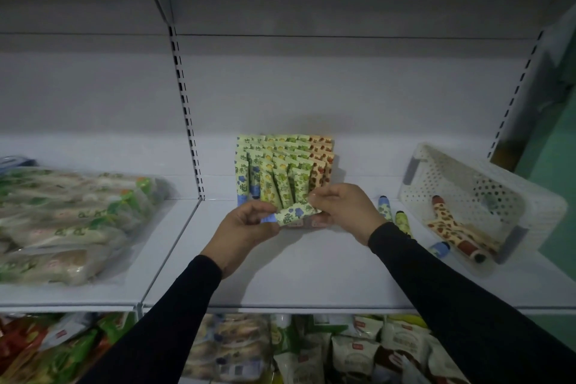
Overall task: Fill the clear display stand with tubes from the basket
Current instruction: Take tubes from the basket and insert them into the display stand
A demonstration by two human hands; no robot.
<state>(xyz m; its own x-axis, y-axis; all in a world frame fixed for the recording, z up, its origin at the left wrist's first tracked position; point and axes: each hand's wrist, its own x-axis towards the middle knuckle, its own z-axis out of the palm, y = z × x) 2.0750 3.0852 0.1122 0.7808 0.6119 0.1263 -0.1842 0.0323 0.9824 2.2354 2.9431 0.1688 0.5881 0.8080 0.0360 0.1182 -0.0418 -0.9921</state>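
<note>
Tubes fill most of the stand, standing crimp-up in tidy rows on the shelf, so one more must go in the same way. Head view: a tube lies crosswise just before the stand, left hand pinching its blue cap end, right hand its crimp, likely turning it upright. More tubes wait in the basket and beside it.

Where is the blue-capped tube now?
In the head view, the blue-capped tube lies crosswise between the left hand and right hand, just before the display stand.
</note>
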